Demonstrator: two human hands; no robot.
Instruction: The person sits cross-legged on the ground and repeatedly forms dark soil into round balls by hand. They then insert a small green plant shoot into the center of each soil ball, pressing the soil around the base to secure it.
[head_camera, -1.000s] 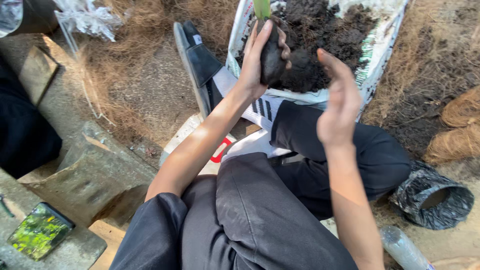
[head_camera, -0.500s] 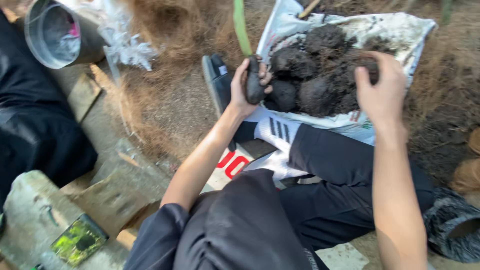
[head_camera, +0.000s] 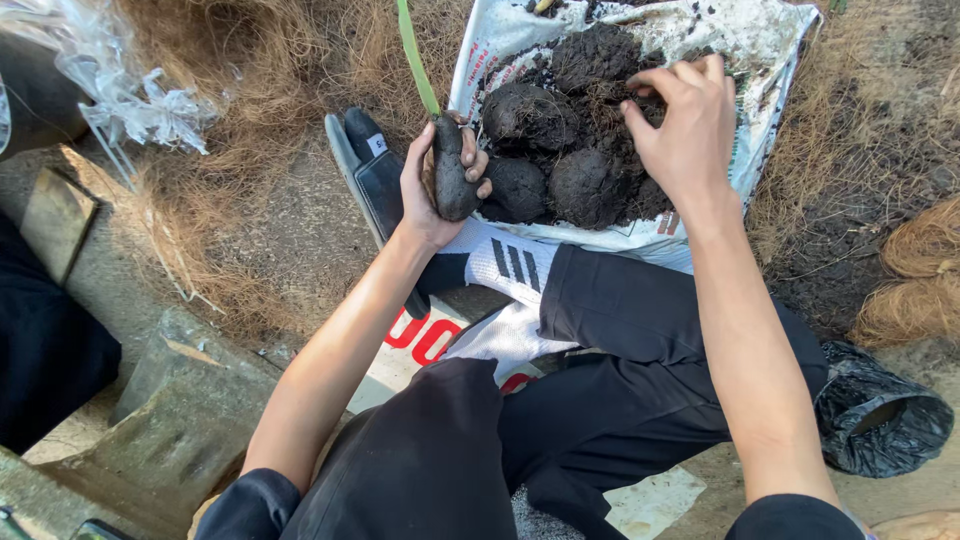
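My left hand (head_camera: 432, 185) grips a dark soil-covered root ball (head_camera: 452, 178) from which a green shoot (head_camera: 417, 58) rises upward. It is held just left of a white sack (head_camera: 770, 60) lying open and heaped with dark soil clods (head_camera: 560, 150). My right hand (head_camera: 685, 125) reaches into the soil pile, fingers curled down and touching the clods. I cannot tell whether it holds any soil. My legs in black trousers, with a white striped sock (head_camera: 505, 265), are folded below the sack.
Dry straw (head_camera: 270, 90) covers the ground at the back and right. A black sandal (head_camera: 365, 175) lies left of the sack. Crumpled clear plastic (head_camera: 120, 90) sits top left, concrete slabs (head_camera: 170, 420) at lower left, a black plastic pot bag (head_camera: 880, 420) lower right.
The view has shifted closer over the sack. My right hand has dropped from open air into the soil pile. My left hand keeps holding the root ball with its shoot.
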